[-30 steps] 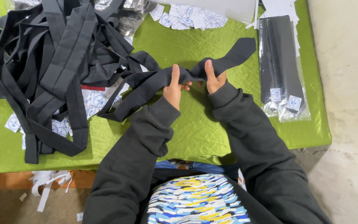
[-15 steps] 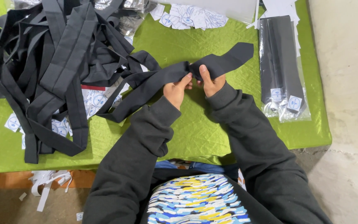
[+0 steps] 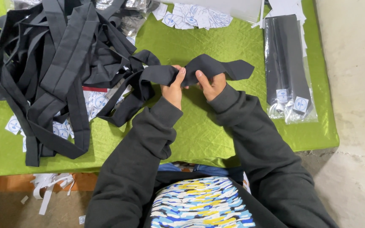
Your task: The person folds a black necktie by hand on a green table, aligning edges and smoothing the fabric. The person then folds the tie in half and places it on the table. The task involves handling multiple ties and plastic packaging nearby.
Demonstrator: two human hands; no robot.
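Note:
A long black fabric strap (image 3: pixel 216 67) is bunched between both hands over the green quilted table cover (image 3: pixel 199 135). My left hand (image 3: pixel 174 86) pinches it near the middle, thumb up. My right hand (image 3: pixel 210 84) grips the fold just to the right, with the strap's short end sticking out toward the right. The strap's other end trails left and down toward a big heap of black straps (image 3: pixel 60 63).
Clear bags holding folded black straps (image 3: pixel 288 67) lie at the right edge. Small white round-print labels (image 3: pixel 195 17) are scattered at the back, and more labels (image 3: pixel 96 101) lie under the heap. White paper scraps (image 3: pixel 47 185) litter the floor at the left.
The strap's right end has been folded back and pulled in toward my hands; it now humps up between them instead of lying stretched out to the right.

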